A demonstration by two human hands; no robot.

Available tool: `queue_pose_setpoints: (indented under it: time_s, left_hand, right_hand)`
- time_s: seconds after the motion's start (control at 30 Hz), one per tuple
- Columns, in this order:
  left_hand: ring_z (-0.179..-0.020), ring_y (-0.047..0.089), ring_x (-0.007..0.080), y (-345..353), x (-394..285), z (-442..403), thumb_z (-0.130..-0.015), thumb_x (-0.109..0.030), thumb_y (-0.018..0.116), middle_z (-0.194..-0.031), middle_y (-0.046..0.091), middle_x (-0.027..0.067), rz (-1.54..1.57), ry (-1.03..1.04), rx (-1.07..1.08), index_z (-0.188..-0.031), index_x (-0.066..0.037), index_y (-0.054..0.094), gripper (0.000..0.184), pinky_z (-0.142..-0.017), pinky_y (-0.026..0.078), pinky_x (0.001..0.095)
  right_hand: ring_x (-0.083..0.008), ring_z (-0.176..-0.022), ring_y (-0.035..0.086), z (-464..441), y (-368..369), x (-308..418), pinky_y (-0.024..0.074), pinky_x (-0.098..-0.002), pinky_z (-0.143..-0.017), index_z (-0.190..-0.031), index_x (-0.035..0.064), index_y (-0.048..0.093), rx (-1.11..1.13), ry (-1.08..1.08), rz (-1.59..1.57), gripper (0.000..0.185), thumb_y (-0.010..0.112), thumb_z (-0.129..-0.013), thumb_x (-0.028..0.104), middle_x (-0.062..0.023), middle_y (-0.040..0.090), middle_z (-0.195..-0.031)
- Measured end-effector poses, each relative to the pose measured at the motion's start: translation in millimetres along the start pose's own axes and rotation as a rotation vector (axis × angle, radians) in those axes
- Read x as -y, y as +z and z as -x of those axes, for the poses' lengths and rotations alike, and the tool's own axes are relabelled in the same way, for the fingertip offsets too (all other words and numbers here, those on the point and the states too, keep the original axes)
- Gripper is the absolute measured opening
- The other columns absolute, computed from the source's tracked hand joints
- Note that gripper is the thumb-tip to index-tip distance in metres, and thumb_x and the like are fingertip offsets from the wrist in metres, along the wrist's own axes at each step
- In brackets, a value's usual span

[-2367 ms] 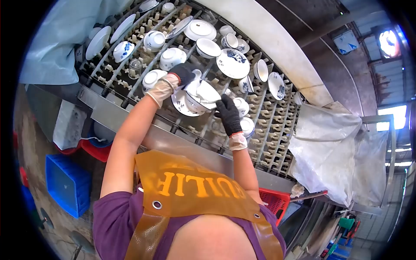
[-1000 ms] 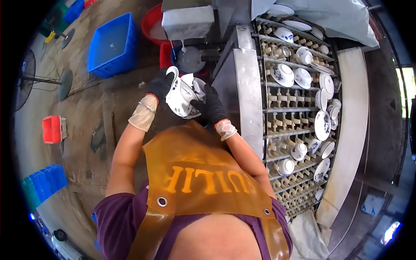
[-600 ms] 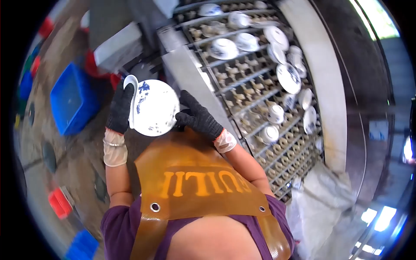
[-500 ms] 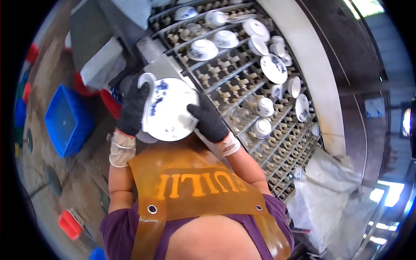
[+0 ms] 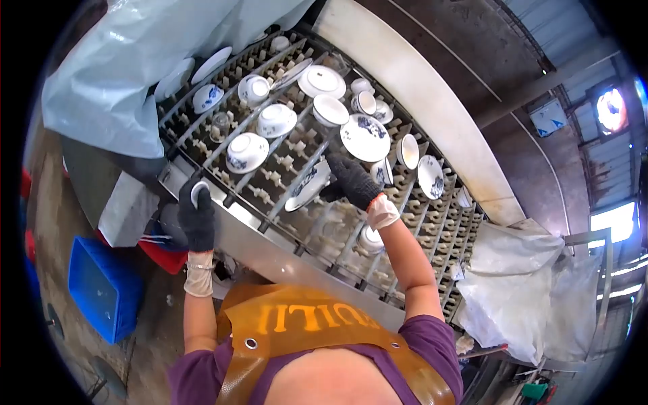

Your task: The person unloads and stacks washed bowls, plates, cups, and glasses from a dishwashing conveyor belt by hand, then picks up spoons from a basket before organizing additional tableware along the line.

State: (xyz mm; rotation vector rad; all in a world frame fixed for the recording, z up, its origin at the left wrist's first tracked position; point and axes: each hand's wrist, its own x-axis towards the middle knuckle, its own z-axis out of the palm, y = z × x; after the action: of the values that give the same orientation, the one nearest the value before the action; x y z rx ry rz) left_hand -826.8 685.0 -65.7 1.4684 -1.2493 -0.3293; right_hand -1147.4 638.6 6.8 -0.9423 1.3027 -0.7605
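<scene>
My right hand [image 5: 352, 181], in a black glove, reaches over the peg conveyor [image 5: 290, 158] of a dishwashing machine. Its fingers are closed on the edge of a white plate with a blue pattern [image 5: 308, 188], which stands tilted among the pegs. At the conveyor's near left edge, my left hand [image 5: 196, 219], gloved as well, is wrapped round a small white dish [image 5: 200, 193]. Only part of that dish shows. Close to my right hand are a large patterned plate [image 5: 365, 138] and a white bowl [image 5: 331, 111].
Upturned bowls [image 5: 248, 152] and several other dishes sit on the pegs. A plastic curtain [image 5: 115, 81] hangs at the upper left, and another sheet [image 5: 506, 290] at the right. Below left on the floor are a blue basin [image 5: 101, 290] and a red container [image 5: 164, 256].
The plate has moved from in front of my apron onto the conveyor pegs with my right hand. My left hand has left the plate and keeps a white dish. The view has shifted.
</scene>
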Motion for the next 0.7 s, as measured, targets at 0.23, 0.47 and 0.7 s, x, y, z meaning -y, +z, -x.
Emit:
queue_pose_setpoints:
  time_s: [0.23,0.47,0.7]
  left_hand:
    - [-0.070,0.060,0.0229,-4,-2,16,-0.088,-0.024,0.057,-0.083,0.061,0.0103,0.112,0.012,0.172,-0.098,-0.002,0.058,0.025,-0.066,0.049,0.0329]
    - [-0.067,0.057,0.0217,-12,-8,35,-0.092,-0.024,0.051,-0.078,0.058,0.0095,0.082,0.014,0.203,-0.090,-0.001,0.057,0.024,-0.064,0.046,0.0315]
    - [-0.071,0.057,0.0238,-13,-5,45,-0.090,-0.025,0.054,-0.080,0.059,0.0101,0.055,0.041,0.246,-0.088,-0.003,0.058,0.022,-0.065,0.045,0.0327]
  right_hand:
    - [-0.0324,-0.087,0.060,-151,-47,5,0.0453,-0.0416,-0.079,-0.094,0.0063,0.064,-0.342,-0.768,1.368,0.032,0.062,-0.075,0.032,-0.0159,0.064,-0.089]
    - [-0.0256,-0.071,0.061,-137,-58,54,0.0472,-0.0348,-0.065,-0.096,-0.0014,0.064,-0.166,-0.134,0.119,0.035,0.065,-0.079,0.030,-0.0168,0.065,-0.082]
    - [-0.0344,-0.104,0.057,-271,-82,59,0.0460,-0.0386,-0.087,-0.115,0.0006,0.055,-0.528,-0.659,1.035,0.061,0.072,-0.069,0.039,-0.0214,0.058,-0.112]
